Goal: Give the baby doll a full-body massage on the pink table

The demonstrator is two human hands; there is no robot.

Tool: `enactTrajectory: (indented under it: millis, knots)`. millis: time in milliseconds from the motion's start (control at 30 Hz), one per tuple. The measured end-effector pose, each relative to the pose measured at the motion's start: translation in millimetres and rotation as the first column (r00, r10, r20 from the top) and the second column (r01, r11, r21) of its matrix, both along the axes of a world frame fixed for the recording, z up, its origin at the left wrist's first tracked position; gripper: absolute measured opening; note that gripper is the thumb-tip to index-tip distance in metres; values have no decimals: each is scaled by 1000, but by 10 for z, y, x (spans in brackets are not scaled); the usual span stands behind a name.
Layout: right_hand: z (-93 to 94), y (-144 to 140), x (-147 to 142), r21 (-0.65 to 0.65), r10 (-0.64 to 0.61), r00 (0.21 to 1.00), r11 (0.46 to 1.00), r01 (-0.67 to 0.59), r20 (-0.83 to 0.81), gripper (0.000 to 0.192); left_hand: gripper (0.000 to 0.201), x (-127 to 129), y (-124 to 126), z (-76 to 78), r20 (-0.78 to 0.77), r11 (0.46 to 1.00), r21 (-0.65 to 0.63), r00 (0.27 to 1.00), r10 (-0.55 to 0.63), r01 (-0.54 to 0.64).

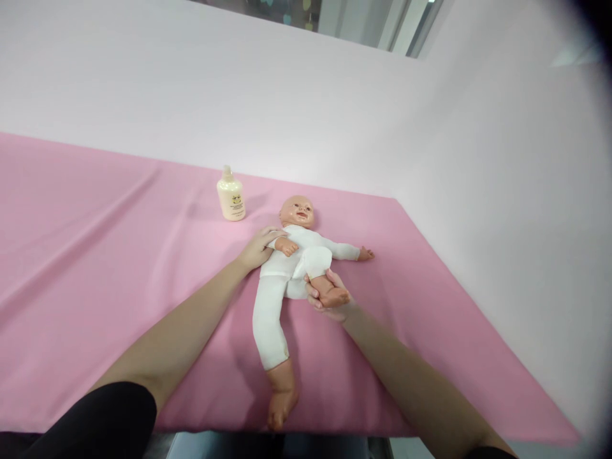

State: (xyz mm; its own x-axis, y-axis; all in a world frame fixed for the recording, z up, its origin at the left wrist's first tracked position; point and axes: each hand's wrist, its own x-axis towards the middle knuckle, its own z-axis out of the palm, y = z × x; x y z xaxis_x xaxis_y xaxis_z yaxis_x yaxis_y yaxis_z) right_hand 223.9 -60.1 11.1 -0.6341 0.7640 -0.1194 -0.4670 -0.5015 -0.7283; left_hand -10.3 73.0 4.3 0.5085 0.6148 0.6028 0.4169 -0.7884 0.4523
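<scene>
A baby doll (pixel 275 312) with a white cloth body lies on its back, head toward the wall. My left hand (pixel 259 248) is closed around the doll's upper arm at the side of its chest; its fingertips are partly hidden behind that arm. With my right hand (pixel 337 305) I grip the doll's other leg near the bare foot (pixel 329 290). That leg is bent up at the knee over the belly. The straight leg points toward me, its foot (pixel 281 395) near the table's front edge. The doll's other arm stretches out to the right.
A pump bottle of cream-coloured lotion (pixel 231 199) stands upright left of the doll's head. Pink cloth (pixel 119 255) with a few creases covers the table. A white wall (pixel 215 95) rises behind it and along the right, with a window (pixel 354 22) at the top.
</scene>
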Motion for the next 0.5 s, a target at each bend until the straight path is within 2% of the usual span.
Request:
enactTrajectory:
  millis: [500]
  knots:
    - [-35,61,37,-56,27,999,998,-29,-42,44,60,-22,-26,18,-63,999,43,998,-21,24]
